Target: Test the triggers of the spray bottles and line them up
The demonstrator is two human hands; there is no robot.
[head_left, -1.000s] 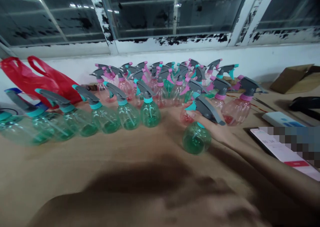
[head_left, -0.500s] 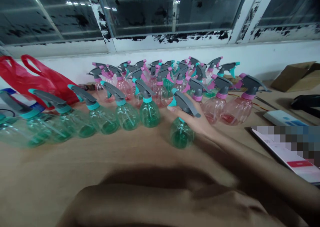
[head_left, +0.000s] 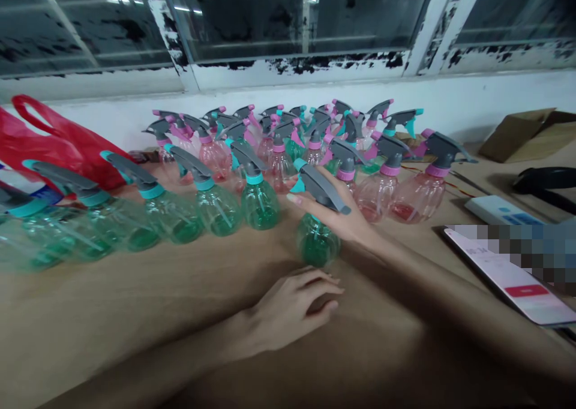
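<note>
My right hand (head_left: 344,220) is closed around the neck of a green spray bottle (head_left: 315,247), fingers wrapped just under its trigger head and thumb side towards me. The bottle stands on the brown table (head_left: 112,319), just right of the end of a row of green bottles (head_left: 211,208) and in front of a crowd of pink bottles (head_left: 418,196). Its body is round and squat, made of see-through green plastic that looks darker near the base. A teal collar sits at the neck. The head above it is grey, long and sloping, with a teal nozzle tip pointing left, away from my palm. The row beside it has the same grey and teal heads, all angled to the left. The pink ones behind mostly carry pink collars, and a few have teal tips. My left hand (head_left: 292,304) lies on the table just in front of the bottle, fingers loosely curved and a little spread, gripping nothing and not touching the bottle. The only print I see is on the phone (head_left: 504,271) lying at my right. Its white screen has small lines and a red bar low down, but the text is too small and partly blurred to read. A red plastic bag (head_left: 58,142) sits at the far left by the wall.
</note>
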